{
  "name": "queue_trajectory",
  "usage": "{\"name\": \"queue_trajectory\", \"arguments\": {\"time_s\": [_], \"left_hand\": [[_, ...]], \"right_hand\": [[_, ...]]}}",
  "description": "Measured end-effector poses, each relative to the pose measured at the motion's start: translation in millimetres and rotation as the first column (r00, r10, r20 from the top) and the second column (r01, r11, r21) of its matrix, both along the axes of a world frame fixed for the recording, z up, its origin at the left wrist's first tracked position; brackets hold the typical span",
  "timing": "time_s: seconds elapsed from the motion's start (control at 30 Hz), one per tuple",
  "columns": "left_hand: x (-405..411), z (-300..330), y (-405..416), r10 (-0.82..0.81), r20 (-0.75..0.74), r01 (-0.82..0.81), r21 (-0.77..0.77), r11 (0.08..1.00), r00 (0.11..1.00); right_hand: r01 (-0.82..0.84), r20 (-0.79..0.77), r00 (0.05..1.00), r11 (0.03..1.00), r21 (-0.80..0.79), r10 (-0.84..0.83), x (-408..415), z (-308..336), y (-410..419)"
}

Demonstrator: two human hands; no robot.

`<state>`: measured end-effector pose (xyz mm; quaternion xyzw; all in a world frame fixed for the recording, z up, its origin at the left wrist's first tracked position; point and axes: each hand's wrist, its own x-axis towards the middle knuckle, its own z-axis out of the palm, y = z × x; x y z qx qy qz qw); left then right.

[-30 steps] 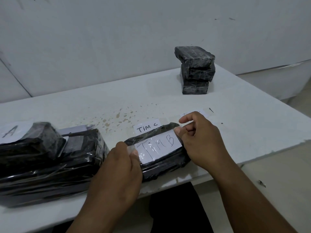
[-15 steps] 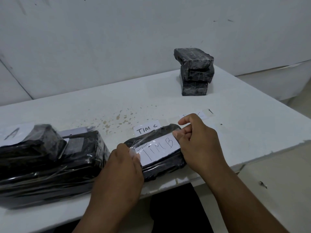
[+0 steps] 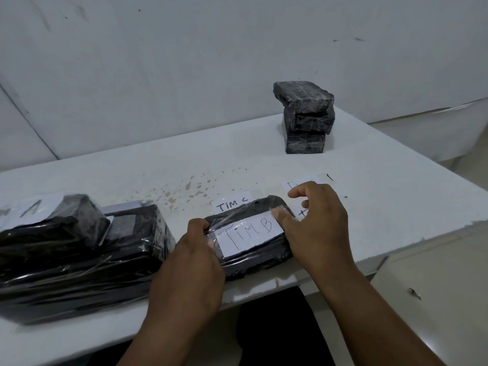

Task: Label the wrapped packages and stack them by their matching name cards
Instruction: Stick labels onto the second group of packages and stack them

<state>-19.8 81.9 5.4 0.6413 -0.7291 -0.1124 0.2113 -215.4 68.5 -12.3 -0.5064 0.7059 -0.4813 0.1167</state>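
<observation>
A black wrapped package (image 3: 253, 256) lies near the table's front edge with a white paper label reading "TIM B" (image 3: 249, 235) under clear tape on its top. My left hand (image 3: 194, 262) holds the package's left end, thumb on the tape. My right hand (image 3: 315, 224) rests at the right end, thumb pressing the label's right edge, fingers spread above. A "TIM C" name card (image 3: 232, 206) lies flat just behind the package. Another card (image 3: 299, 184) is partly hidden behind my right hand.
A large pile of black wrapped packages (image 3: 74, 257) sits at the left with an "A" label (image 3: 31, 208) on it. A stack of three black packages (image 3: 305, 117) stands at the table's far right. The white table (image 3: 158, 170) ends close to me; a wall rises behind.
My right hand's fingers have lifted and spread, with the thumb still pressing the label's right edge. The left hand has stayed on the package's left end.
</observation>
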Motion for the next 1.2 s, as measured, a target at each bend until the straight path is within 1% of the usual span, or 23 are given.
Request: {"name": "queue_trajectory", "arguments": {"time_s": [0.07, 0.13, 0.2, 0.27, 0.33, 0.4, 0.47, 0.53, 0.57, 0.6, 0.7, 0.83, 0.97, 1.07, 1.2], "left_hand": [[0.1, -1.3, -0.4, -0.009, -0.037, 0.010, 0.008, 1.000, 0.999], [0.9, -3.7, -1.0, -0.039, -0.079, 0.040, 0.016, 0.999, 0.996], [-0.5, -3.2, 0.0, -0.050, -0.107, 0.054, 0.031, 0.998, 0.993], [-3.2, -1.7, 1.9, -0.035, -0.101, 0.042, 0.066, 0.997, 0.994], [-6.6, 3.0, 5.7, -0.043, -0.078, 0.046, 0.036, 0.998, 0.996], [-8.0, 5.1, 8.3, -0.088, -0.032, 0.086, -0.059, 0.994, 0.996], [-8.0, 2.7, 7.9, -0.205, 0.046, 0.209, -0.085, 0.974, 0.978], [-8.9, -5.0, 7.5, -0.335, 0.118, 0.338, -0.011, 0.941, 0.935], [-9.0, -8.5, 7.4, -0.361, 0.156, 0.360, 0.039, 0.932, 0.919], [-9.6, -10.1, 7.7, -0.368, 0.189, 0.362, 0.066, 0.930, 0.910], [-10.5, -12.7, 8.7, -0.355, 0.249, 0.345, 0.084, 0.935, 0.901], [-13.3, -10.8, 11.4, -0.331, 0.278, 0.314, 0.106, 0.943, 0.902], [-15.1, -7.9, 11.4, -0.311, 0.280, 0.292, 0.109, 0.950, 0.908], [-13.8, -9.4, 10.8, -0.304, 0.266, 0.285, 0.108, 0.952, 0.915], [-13.4, -12.0, 11.1, -0.303, 0.236, 0.289, 0.093, 0.953, 0.923]], "right_hand": [[0.015, -0.031, 0.999, 0.999, -0.039, -0.016, 0.5, -2.9, -0.1], [0.053, -0.176, 0.982, 0.991, -0.120, -0.074, 3.3, -4.1, 3.5], [0.064, -0.307, 0.944, 0.981, -0.184, -0.119, 7.2, -2.8, 10.0], [0.014, -0.386, 0.920, 0.989, -0.150, -0.071, 13.9, -3.1, 18.0], [-0.052, -0.433, 0.901, 0.997, -0.058, 0.021, 21.5, -6.9, 23.2], [-0.116, -0.451, 0.886, 0.993, 0.021, 0.113, 27.6, -12.9, 25.5], [-0.163, -0.467, 0.866, 0.984, 0.070, 0.176, 30.0, -17.8, 26.4], [-0.184, -0.503, 0.839, 0.978, 0.096, 0.207, 30.6, -21.4, 27.4], [-0.188, -0.511, 0.832, 0.977, 0.104, 0.215, 31.3, -22.5, 27.6], [-0.187, -0.515, 0.830, 0.976, 0.108, 0.216, 31.6, -23.1, 28.0], [-0.163, -0.533, 0.819, 0.977, 0.136, 0.211, 32.2, -23.6, 25.4], [-0.112, -0.609, 0.766, 0.976, 0.189, 0.206, 30.1, -24.3, 25.0], [-0.032, -0.650, 0.739, 0.973, 0.228, 0.177, 32.6, -24.4, 25.0], [0.044, -0.644, 0.752, 0.966, 0.256, 0.137, 35.4, -23.2, 26.6], [0.095, -0.626, 0.765, 0.935, 0.342, 0.152, 36.3, -13.7, 30.4]]}}
